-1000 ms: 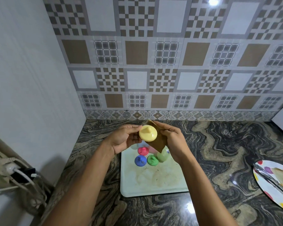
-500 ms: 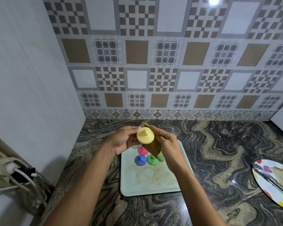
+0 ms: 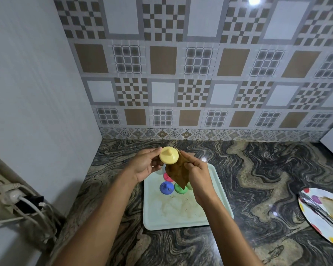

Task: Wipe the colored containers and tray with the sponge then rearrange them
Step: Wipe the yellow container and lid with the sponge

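Early stage, judging by the stained tray (image 3: 185,217): left hand (image 3: 144,166) pinches yellow container (image 3: 169,154) aloft, right hand (image 3: 197,174) grips brown sponge (image 3: 178,174) against it (blue (image 3: 166,188), green (image 3: 179,188), pink (image 3: 167,176) containers wait on tray).

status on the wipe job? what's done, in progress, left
Done: nothing clearly finished. In hand: left hand holds the yellow knobbed container while right hand presses the brown sponge cloth to it. Left: blue, green and pink containers on the stained pale tray, then rearranging.
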